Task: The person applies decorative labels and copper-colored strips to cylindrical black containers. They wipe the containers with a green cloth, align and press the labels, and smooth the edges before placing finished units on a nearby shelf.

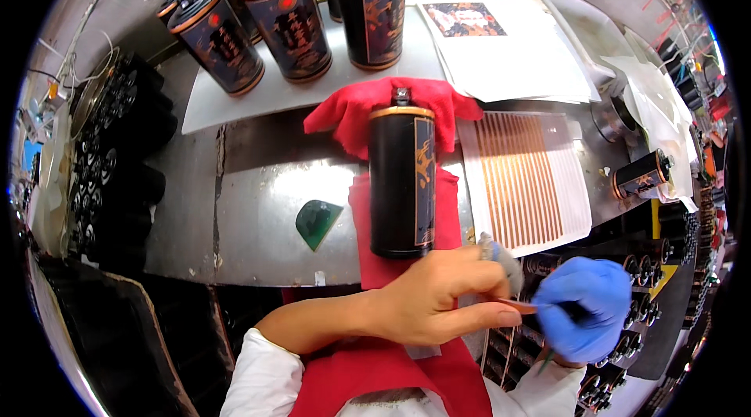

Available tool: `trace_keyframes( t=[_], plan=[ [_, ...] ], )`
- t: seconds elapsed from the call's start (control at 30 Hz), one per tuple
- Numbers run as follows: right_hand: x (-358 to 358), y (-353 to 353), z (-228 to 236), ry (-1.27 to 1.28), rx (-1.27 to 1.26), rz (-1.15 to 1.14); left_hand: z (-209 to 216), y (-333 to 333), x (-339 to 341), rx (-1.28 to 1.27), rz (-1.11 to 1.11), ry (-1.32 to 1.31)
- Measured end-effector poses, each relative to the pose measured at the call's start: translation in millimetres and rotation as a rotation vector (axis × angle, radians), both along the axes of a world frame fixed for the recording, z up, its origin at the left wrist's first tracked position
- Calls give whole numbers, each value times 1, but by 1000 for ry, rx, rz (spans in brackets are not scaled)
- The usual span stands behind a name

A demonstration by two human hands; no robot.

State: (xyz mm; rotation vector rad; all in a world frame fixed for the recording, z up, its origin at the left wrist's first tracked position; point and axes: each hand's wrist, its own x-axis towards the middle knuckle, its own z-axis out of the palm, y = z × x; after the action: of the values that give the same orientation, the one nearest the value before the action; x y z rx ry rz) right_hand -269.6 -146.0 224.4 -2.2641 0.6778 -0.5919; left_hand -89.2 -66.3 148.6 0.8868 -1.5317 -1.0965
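A black cylindrical bottle (399, 182) with copper edging and a decorated panel lies on red cloths (368, 245) in front of me. My left hand (438, 292), bare, reaches across below its base, thumb and fingers pinched on a thin copper-coloured strip (519, 306). The strip's other end meets my right hand (583, 311), which wears a blue glove and is closed, slightly blurred. A thin green tip (547, 359) shows under the glove. Beside my left fingers is a rounded greyish thing (504, 264) I cannot make out. A dark green scraper (318, 221) lies left of the bottle.
A white sheet with rows of copper strips (524, 182) lies right of the bottle. Several decorated bottles (285, 26) stand at the back left. Papers (508, 65) lie at the back right, a small bottle (641, 174) at the right edge. Black bottles (117, 174) crowd the left side.
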Motion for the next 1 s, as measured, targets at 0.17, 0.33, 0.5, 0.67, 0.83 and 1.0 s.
trace_keyframes(
  t=[0.17,0.33,0.5,0.67,0.83,1.0],
  plan=[
    [-37,-21,-49,-12,447,-404,-12,48,27,273,219,-55],
    [-61,-38,-110,-116,789,-578,-42,78,38,467,658,-123],
    [-65,-55,-142,-78,796,-599,-52,63,23,341,858,-222],
    [-77,-62,-157,-43,821,-600,-55,48,18,284,890,-273],
    [-81,-65,-167,-39,828,-595,-59,43,14,256,894,-288],
    [-84,-69,-172,-49,827,-597,-67,47,13,320,849,-188]
  ],
)
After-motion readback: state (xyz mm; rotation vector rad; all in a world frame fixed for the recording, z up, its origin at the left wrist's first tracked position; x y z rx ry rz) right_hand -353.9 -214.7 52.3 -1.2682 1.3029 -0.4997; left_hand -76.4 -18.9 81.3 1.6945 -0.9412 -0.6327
